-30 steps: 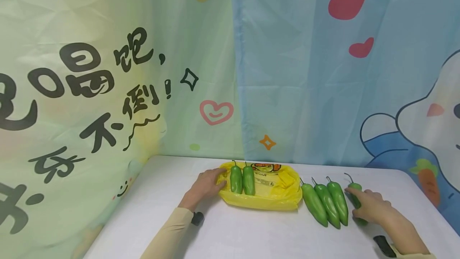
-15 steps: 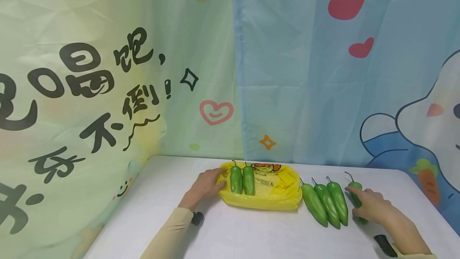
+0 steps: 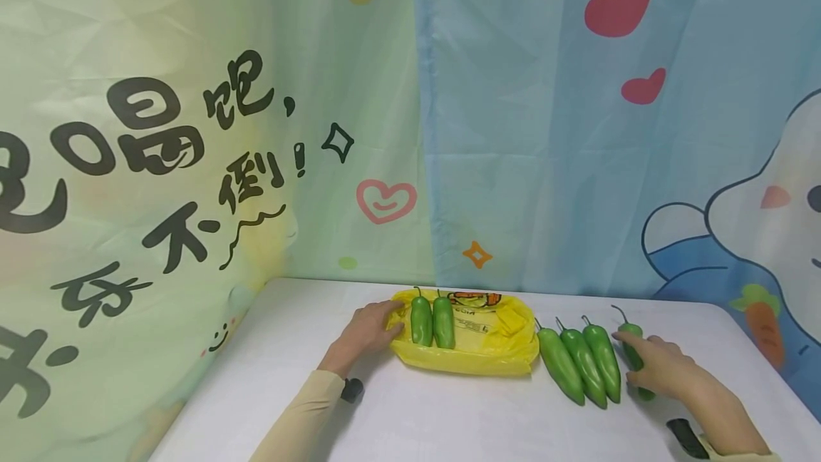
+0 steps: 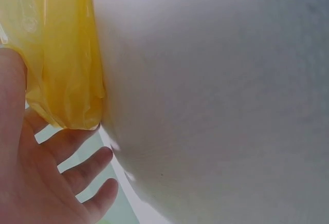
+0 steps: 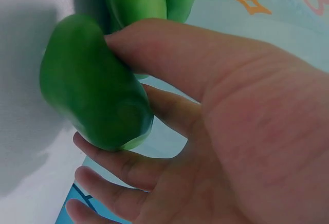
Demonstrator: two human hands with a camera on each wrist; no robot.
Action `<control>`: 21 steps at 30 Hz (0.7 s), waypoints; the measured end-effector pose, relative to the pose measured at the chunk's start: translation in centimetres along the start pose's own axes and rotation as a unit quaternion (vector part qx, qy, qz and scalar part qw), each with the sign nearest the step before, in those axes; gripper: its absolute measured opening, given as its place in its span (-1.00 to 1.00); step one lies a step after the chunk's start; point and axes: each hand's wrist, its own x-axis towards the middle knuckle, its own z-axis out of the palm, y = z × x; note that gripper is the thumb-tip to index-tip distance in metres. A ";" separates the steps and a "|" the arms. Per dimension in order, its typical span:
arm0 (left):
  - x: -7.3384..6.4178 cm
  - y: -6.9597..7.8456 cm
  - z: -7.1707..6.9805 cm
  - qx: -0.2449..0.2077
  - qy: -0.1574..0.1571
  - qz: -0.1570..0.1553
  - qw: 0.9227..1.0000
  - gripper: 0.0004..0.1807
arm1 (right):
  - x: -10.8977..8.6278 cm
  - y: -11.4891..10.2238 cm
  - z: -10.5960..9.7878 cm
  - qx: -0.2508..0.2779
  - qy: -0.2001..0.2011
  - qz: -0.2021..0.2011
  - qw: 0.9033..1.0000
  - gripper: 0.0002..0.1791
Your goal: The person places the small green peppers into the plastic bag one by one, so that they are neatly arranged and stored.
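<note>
In the head view my left hand holds the left end of a yellow plastic bag. The left wrist view has the bag's end between thumb and fingers, the other fingers spread. Two green peppers lie side by side on the bag's left part, stems pointing away. On the right, my right hand grips another green pepper between thumb and fingers, partly covering it. Up close in the right wrist view, that pepper sits against the thumb tip and fingers.
Three green peppers lie in a row on the white table, between the bag and my right hand. Printed curtains stand behind and to the left of the table. A dark strap is at my right wrist.
My right hand and its pepper have shifted very slightly to the left. The left hand, the bag and the other peppers stay where they were.
</note>
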 end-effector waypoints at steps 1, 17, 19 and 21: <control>0.0 0.0 0.0 0.000 0.000 0.000 1.000 -0.47 | 0.0 0.0 0.0 -0.001 0.002 -0.001 1.000 -0.21; 0.1 -0.1 0.0 -0.002 0.004 0.000 1.000 -0.48 | 0.1 -0.4 -0.5 -0.002 0.011 -0.012 1.000 -0.19; 0.1 -0.1 0.0 -0.002 0.003 -0.001 1.000 -0.48 | 0.1 -0.5 -0.5 -0.001 0.013 -0.014 1.000 -0.18; 0.1 0.0 0.0 -0.003 0.001 -0.004 1.000 -0.48 | -0.1 -0.7 -0.7 0.000 0.016 -0.016 1.000 -0.19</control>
